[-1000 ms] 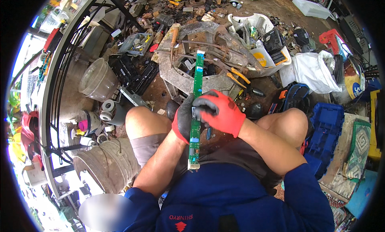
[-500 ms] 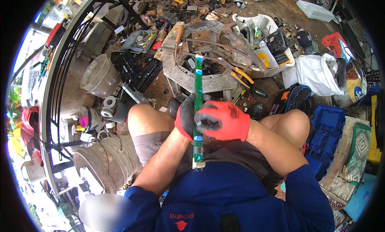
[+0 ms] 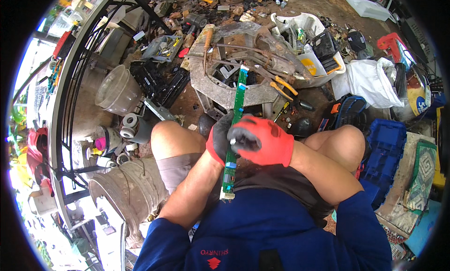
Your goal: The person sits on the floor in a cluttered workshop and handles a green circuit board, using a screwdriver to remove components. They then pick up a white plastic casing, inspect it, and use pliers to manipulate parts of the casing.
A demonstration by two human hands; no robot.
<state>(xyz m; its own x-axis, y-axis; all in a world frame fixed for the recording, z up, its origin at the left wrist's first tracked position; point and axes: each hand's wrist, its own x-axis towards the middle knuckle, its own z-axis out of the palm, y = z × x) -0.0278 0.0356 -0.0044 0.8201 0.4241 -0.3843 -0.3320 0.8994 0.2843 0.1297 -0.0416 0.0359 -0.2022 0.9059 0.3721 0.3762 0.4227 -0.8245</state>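
A long, narrow green circuit board (image 3: 230,172), with white end connectors and blue parts, stands lengthwise over my lap, slightly tilted. My left hand (image 3: 218,137), in a red-and-black glove, is wrapped round its middle. My right hand (image 3: 260,141), also gloved, lies over the board's middle with fingers curled at a small part I cannot make out. Beyond the board is a grimy metal frame (image 3: 206,86), with an orange-handled tool (image 3: 208,37) on its left and orange-handled cutters (image 3: 283,87) on its right.
A black metal rack (image 3: 65,144) lines the left, with a clear bucket (image 3: 112,90) and a large drum (image 3: 126,191) beside it. Scrap litters the ground ahead. At right are a white tub (image 3: 297,20), a white sack (image 3: 368,83) and a blue plastic case (image 3: 384,158).
The board's far end has swung to the right and a little toward me. My right hand has moved down and turned slightly, its fingers curling further over the board's middle.
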